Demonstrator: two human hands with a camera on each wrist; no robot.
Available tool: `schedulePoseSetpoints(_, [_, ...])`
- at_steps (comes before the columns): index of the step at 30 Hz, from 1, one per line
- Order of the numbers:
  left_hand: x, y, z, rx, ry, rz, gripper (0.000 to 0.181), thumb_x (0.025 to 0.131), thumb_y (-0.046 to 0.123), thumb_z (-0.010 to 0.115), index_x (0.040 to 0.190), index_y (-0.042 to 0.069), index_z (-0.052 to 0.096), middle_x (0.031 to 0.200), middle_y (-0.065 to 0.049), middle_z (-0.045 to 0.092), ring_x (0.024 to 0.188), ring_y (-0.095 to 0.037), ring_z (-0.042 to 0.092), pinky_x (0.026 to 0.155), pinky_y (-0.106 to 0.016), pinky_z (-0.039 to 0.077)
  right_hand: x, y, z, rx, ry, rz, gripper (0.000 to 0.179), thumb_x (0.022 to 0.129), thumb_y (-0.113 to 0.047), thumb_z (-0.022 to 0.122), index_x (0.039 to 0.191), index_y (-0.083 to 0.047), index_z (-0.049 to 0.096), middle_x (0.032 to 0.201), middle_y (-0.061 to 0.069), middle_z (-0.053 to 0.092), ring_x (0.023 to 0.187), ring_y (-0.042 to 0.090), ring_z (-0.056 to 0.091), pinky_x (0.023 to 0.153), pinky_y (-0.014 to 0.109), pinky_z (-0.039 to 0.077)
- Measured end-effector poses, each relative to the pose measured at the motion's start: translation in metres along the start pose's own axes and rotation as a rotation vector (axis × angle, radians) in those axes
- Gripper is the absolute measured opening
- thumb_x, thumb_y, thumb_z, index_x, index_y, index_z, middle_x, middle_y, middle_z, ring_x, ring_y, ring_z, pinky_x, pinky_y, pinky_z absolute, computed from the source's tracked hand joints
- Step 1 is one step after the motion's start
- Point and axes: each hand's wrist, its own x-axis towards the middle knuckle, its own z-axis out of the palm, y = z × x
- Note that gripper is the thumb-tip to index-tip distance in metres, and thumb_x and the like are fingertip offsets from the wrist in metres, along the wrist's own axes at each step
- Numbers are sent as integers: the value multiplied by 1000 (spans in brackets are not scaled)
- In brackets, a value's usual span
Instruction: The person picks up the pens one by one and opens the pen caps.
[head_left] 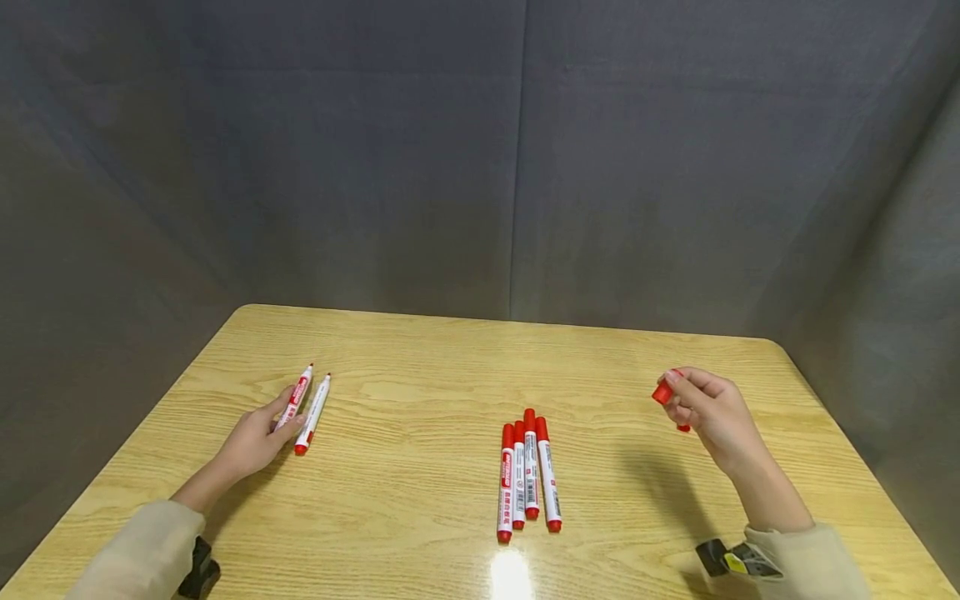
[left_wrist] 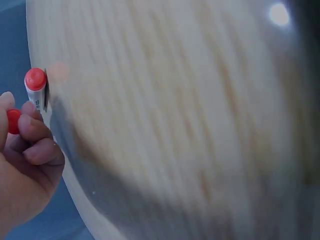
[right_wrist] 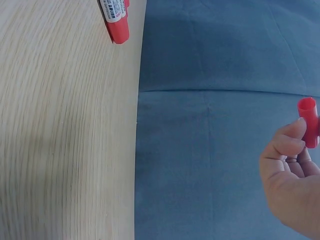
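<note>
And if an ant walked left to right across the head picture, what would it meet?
Left hand gripping an uncapped red-and-white marker → second uncapped white marker → four white markers with red caps → hollow red plastic cap, pinched by the right hand.

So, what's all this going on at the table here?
A person is handling red whiteboard markers with bare hands. The left hand holds an uncapped marker, and a second uncapped marker lies just beside it on the table. The right hand holds up a red cap; more red shows below its fingers, perhaps another cap. Four capped markers lie side by side between the hands.
</note>
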Motion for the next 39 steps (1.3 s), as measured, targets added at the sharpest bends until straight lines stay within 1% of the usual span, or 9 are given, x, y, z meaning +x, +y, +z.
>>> schedulePoseSetpoints(3, [0,-1,0,-3,-16,-13,62,95,25,49,136,-15,26,90,-30,59,47,-11,30,43,-25,29,0,0,-1,-8,3,-9,22,94,-7,49,80,-11,66,69,-3,61,57,7,51,49,19,41])
schedulePoseSetpoints(5, [0,-1,1,-5,-28,-20,62,95,25,49,135,-15,26,93,-32,58,47,-11,33,43,-25,30,0,0,-1,-13,5,-11,22,94,-8,49,80,-11,66,69,-4,61,57,7,51,49,19,41])
schedulePoseSetpoints(8, [0,-2,2,-11,-47,-33,61,95,24,48,135,-16,25,64,-18,59,43,-11,38,40,-24,31,-1,0,-2,-22,8,-14,22,94,-9,49,80,-11,66,70,-4,61,57,7,52,50,18,42])
schedulePoseSetpoints(10, [0,-3,3,-13,-51,-41,61,95,24,48,136,-16,25,47,-2,45,39,-10,38,37,-23,32,-1,0,-3,-27,8,-16,22,94,-9,49,80,-11,66,70,-3,61,58,7,52,50,18,42])
schedulePoseSetpoints(21, [3,-2,4,54,-22,-27,52,95,16,45,132,-18,30,48,4,36,39,-9,32,37,-24,30,3,16,-19,7,-23,-45,19,93,-11,51,83,-9,66,73,-2,62,60,9,54,55,19,46])
schedulePoseSetpoints(24, [3,0,4,74,-31,-40,51,95,15,44,132,-18,30,50,0,40,40,-11,33,38,-26,31,-3,-1,-4,-14,6,-24,22,94,-8,49,81,-10,66,72,-3,62,59,7,54,54,18,46])
schedulePoseSetpoints(27, [3,1,3,122,-30,-38,50,95,14,43,130,-20,32,67,-19,57,46,-16,40,43,-31,34,-4,-3,-4,3,8,-23,23,94,-7,48,81,-10,67,72,-2,62,59,7,55,54,18,46])
schedulePoseSetpoints(32, [4,1,4,224,-59,-52,51,96,18,40,130,-19,33,84,-30,58,53,-19,43,48,-33,35,-5,-3,-5,17,8,-33,24,94,-5,47,82,-10,67,71,-2,62,59,7,55,54,19,47])
schedulePoseSetpoints(39, [5,1,3,241,-116,-103,57,98,28,35,134,-16,28,103,-35,55,61,-23,47,50,-34,35,-5,-3,-7,7,14,-32,23,94,-6,47,83,-10,67,71,-2,62,58,8,55,55,19,47])
